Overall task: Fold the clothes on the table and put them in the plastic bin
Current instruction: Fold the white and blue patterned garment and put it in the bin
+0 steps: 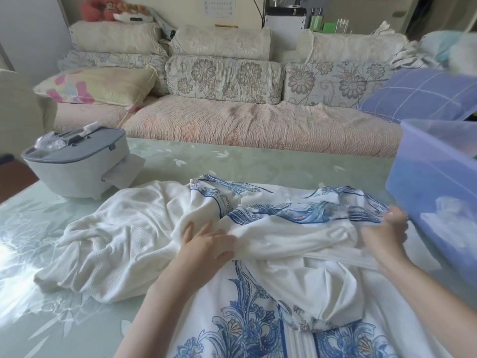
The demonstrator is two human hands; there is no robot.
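Bin (426, 177) of translucent blue plastic sits at the right edge of the pale green glass counter (206, 161), tilted in this wide view; something white (449, 220) shows blurrily through its wall, too indistinct to name. A white garment printed with blue floral scrolls (258, 326) lies crumpled across the near middle of the counter, part of it doubled back over itself so that plain white cloth covers the print. Beside it to the left, touching it, lies a rumpled plain white waffle-textured cloth (116, 244). The left hand (204, 244) rests on the garment's white fold, fingers reaching forward, thumb pinching the fold's edge. The right hand (384, 228), just beside the bin, curls its fingers around the garment's printed edge. A grey lidded appliance (77, 166) stands at the counter's far left, and a floral sofa (232, 120) runs behind.
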